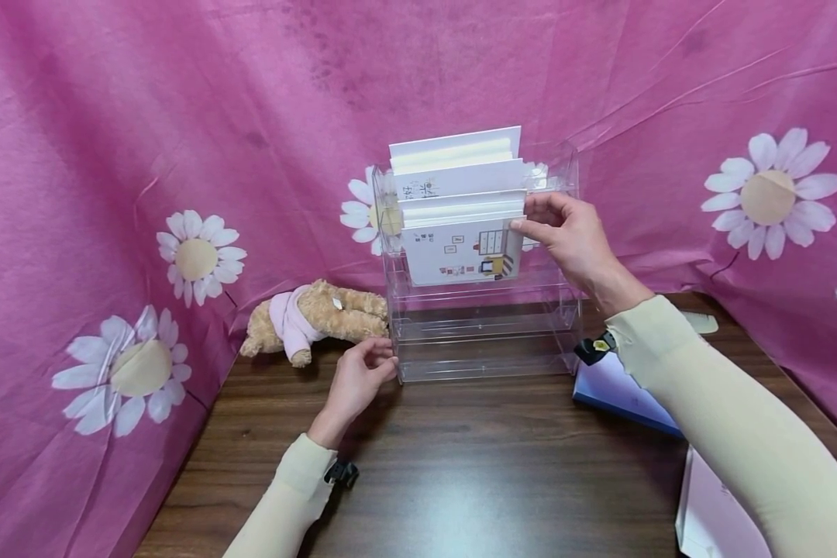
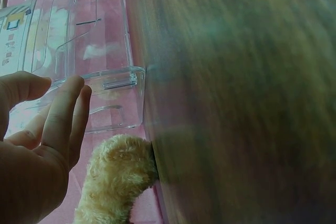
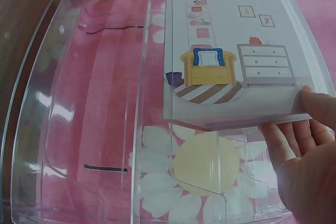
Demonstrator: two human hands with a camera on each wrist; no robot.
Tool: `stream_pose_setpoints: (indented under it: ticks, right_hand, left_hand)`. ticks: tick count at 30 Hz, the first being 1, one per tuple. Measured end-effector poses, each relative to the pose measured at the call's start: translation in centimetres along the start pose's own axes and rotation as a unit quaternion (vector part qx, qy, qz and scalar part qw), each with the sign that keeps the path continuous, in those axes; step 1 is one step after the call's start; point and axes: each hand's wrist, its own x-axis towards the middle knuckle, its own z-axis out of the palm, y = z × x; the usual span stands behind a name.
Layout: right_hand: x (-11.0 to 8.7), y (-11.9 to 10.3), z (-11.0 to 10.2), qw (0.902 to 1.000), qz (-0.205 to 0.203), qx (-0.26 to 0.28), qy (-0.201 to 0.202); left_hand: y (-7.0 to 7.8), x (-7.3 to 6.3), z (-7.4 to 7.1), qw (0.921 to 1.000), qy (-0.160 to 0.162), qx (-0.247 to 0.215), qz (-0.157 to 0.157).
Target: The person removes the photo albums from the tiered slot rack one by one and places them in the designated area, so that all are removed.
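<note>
A clear acrylic rack with tiers [image 1: 484, 370] stands on the table. My right hand [image 1: 573, 236] pinches the right edge of a white picture book [image 1: 460, 252] in an upper tier, thumb on the front cover and fingers behind. In the right wrist view, the book [image 3: 210, 30] shows a yellow armchair and a chest of drawers. Behind it more white books [image 1: 456, 151] stand in the top of the rack. My left hand [image 1: 354, 384] is at the rack's lower left side, its fingers [image 2: 62, 114] nearly straight and right at the clear side panel [image 2: 118, 80].
A teddy bear [image 1: 324, 314] in a pink top lies left of the rack, its feet close to the side panel. At right, a blue-edged book [image 1: 617, 395] and a pale pink book [image 1: 714, 504] lie on the dark wooden table [image 1: 425, 465]. Pink flowered cloth [image 1: 279, 116] hangs behind.
</note>
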Motion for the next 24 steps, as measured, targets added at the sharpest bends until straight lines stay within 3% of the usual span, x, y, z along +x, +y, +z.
stream_pose_setpoints:
  ticks: [9, 24]
  right_hand:
    - [0.14, -0.36, -0.10, 0.9997, -0.007, 0.023, 0.006]
    - [-0.25, -0.90, -0.47, 0.9999, -0.005, 0.006, 0.009]
  left_hand:
    - [0.01, 0.06, -0.01, 1.0000, -0.001, -0.007, -0.004]
    - [0.15, -0.06, 0.00, 0.9999, -0.001, -0.010, -0.005]
